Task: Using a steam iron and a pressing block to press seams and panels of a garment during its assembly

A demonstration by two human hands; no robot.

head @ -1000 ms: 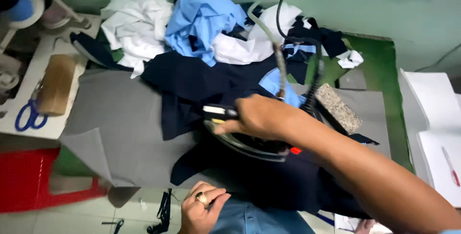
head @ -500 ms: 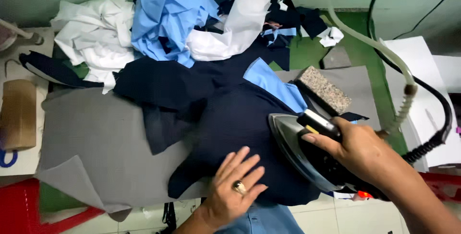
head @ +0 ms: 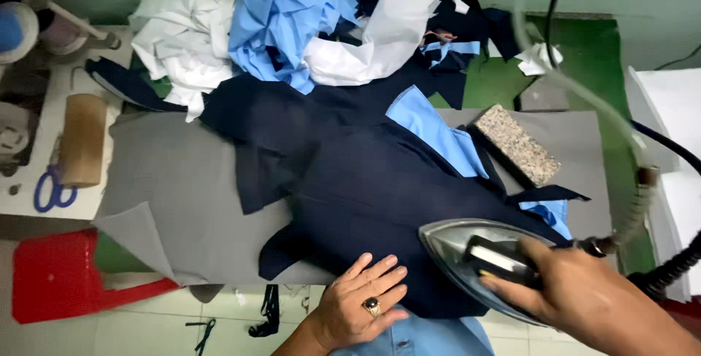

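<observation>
A dark navy garment (head: 380, 188) with a light blue lining (head: 438, 133) lies spread on the grey padded ironing table (head: 175, 181). My right hand (head: 577, 301) grips the black handle of a steam iron (head: 475, 261), whose silver soleplate rests on the garment's lower right part. My left hand (head: 361, 308), wearing a ring with a dark stone, lies flat with fingers spread on the garment's near edge, just left of the iron's tip.
A heap of white, light blue and navy cloth (head: 307, 35) fills the table's far side. A speckled block (head: 517, 144) lies at the right. Blue scissors (head: 52, 192) and a tan roll (head: 82, 140) sit left. A red stool (head: 58, 276) stands below. The iron's hose (head: 635, 203) hangs right.
The iron has moved from the garment's middle to its lower right. My left hand came up from below the table edge and now presses flat on the cloth.
</observation>
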